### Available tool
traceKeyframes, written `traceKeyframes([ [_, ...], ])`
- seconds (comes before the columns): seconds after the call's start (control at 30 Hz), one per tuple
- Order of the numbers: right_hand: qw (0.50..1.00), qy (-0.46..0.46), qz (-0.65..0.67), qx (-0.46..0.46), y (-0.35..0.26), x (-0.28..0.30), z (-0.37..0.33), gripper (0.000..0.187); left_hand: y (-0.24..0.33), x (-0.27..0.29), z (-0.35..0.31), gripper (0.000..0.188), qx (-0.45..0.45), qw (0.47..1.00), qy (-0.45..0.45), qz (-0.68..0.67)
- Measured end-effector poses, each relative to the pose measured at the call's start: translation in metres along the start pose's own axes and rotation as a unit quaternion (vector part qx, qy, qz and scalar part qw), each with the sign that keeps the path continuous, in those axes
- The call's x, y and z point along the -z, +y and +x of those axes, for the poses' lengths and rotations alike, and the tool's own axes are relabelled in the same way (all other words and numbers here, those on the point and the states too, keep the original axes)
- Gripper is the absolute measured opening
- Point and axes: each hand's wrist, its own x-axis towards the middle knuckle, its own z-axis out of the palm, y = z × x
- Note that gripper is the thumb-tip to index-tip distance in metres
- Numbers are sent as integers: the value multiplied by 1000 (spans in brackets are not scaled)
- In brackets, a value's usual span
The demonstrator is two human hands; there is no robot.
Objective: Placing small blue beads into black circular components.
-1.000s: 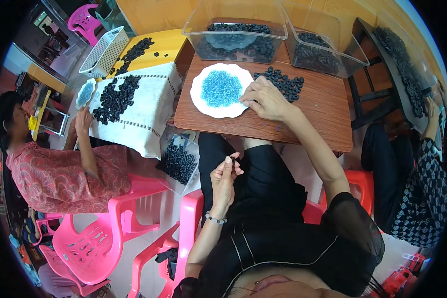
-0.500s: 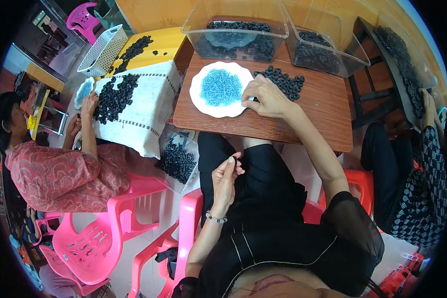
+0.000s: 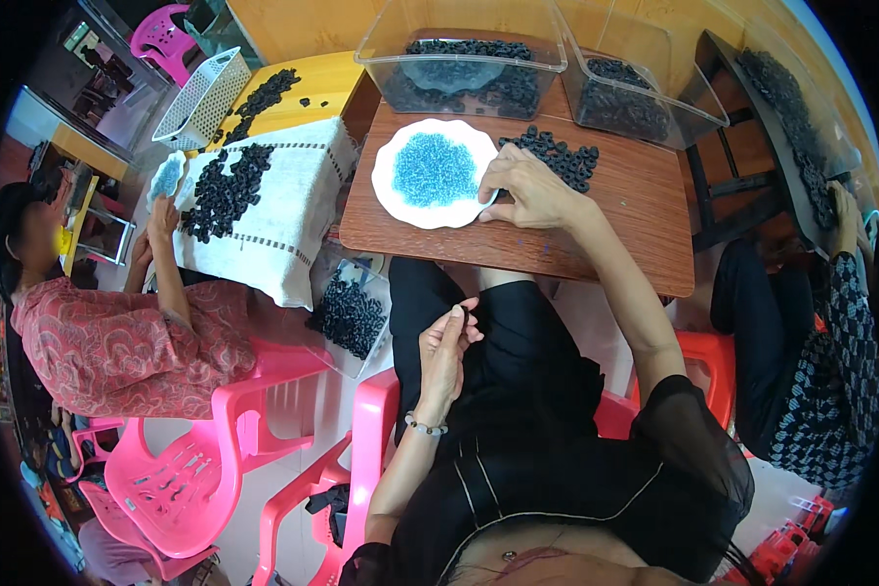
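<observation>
Above my lap, my left hand is closed, pinching a small black ring-like piece between thumb and fingertips. My right hand reaches over the brown table to the right edge of a white scalloped plate. Its thumb and forefinger are drawn together at the rim; anything between them is too small or hidden to make out. Clear blue beads lie heaped in the plate. Just beyond my right hand, loose black pieces are spread on the wood.
Two clear plastic bins of black pieces stand at the back. At left, a person works at a cloth-covered table with black pieces. Another person sits at right. A lower clear bin and pink chairs stand nearby.
My right hand has shifted slightly right and down at the plate's rim. My left hand stays almost still. The person at left has moved a hand nearer, away from the small plate.
</observation>
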Motion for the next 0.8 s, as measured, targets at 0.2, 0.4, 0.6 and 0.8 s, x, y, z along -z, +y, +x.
traceKeyframes([
  [0.2, 998, 43, 5, -40, 10, 6, 5, 11, 0, 1, 0, 38, 5, 1000, -1, 2],
  [0.4, 995, 19, -13, -93, 23, 3, 16, 12, -1, 1, 0, 39, 8, 1000, -5, 4],
  [0.6, 994, -30, -54, -85, 27, -2, 30, 13, -2, 1, -1, 40, 18, 1000, -11, 7],
  [0.8, 994, -69, -37, -81, 21, 5, 30, 11, -3, 3, -2, 39, 23, 1000, -5, 10],
])
